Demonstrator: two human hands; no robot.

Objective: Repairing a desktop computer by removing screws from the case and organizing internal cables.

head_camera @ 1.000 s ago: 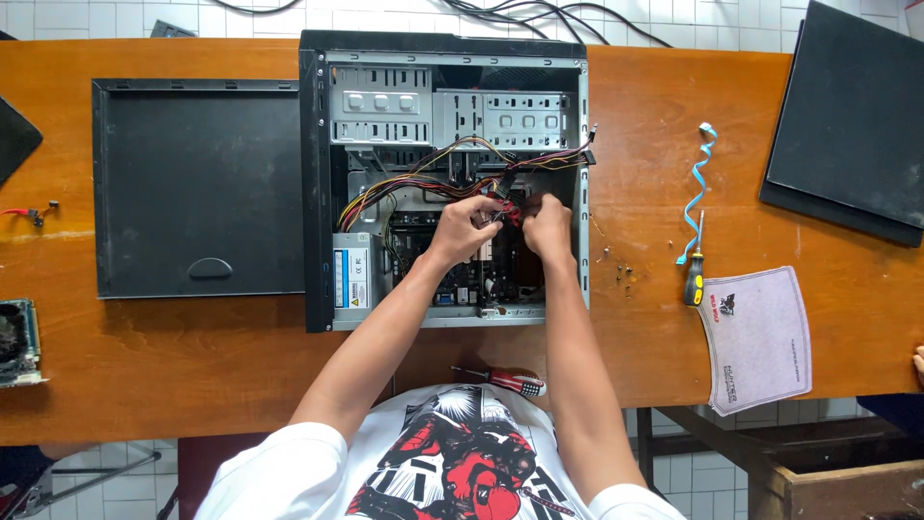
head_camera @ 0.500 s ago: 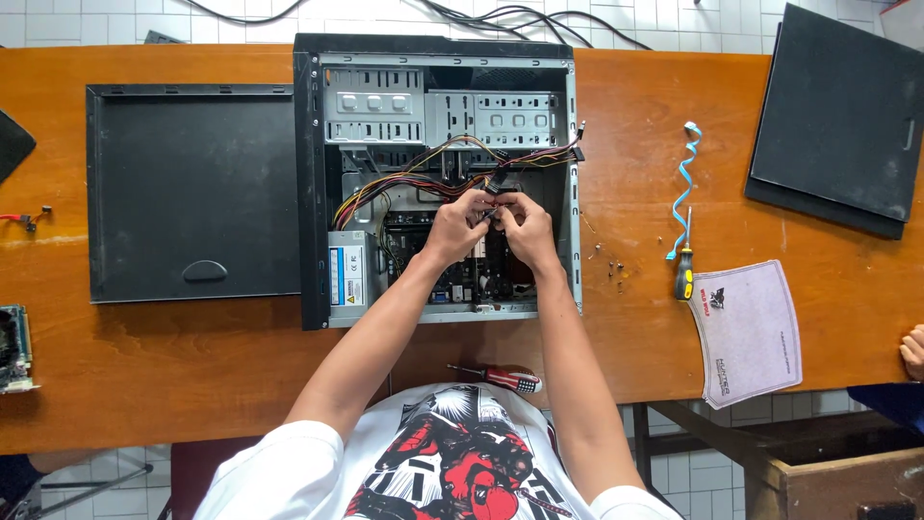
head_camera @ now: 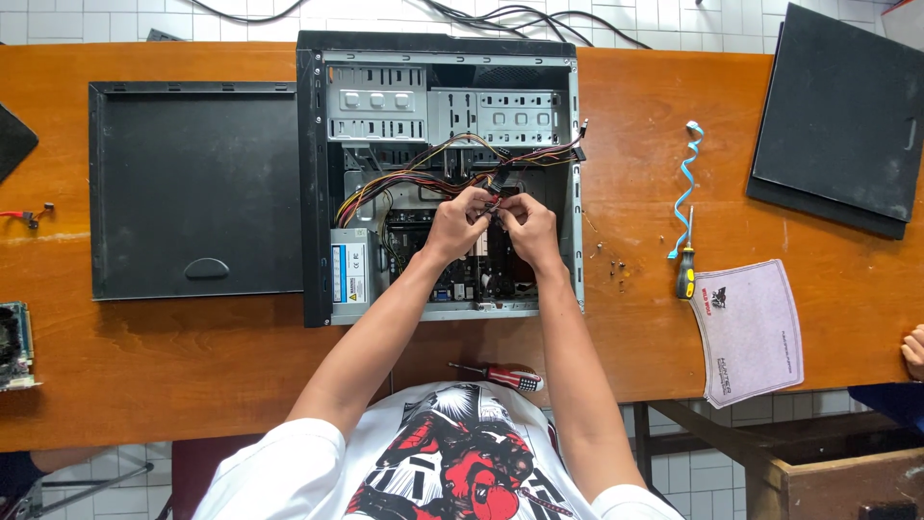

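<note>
An open black computer case [head_camera: 318,193] lies on its side on the wooden table [head_camera: 144,366], its inside showing drive bays, a power supply and a bundle of coloured cables [head_camera: 414,178]. Both my hands are inside it, close together over the board. My left hand [head_camera: 457,223] and my right hand [head_camera: 527,226] pinch the same small cable connector [head_camera: 493,200] between their fingertips. What the connector joins to is hidden by my fingers.
The removed black side panel [head_camera: 192,188] lies left of the case. A red-handled screwdriver [head_camera: 500,376] rests near the table's front edge. A yellow-handled screwdriver [head_camera: 685,274], a blue twisted cable [head_camera: 685,183], small screws [head_camera: 616,265] and a grey bag [head_camera: 751,327] lie right. Another person's hand [head_camera: 912,351] shows at far right.
My right hand has moved left toward my left hand; both now meet at the connector. The camera has shifted slightly, so the case sits a little lower in view.
</note>
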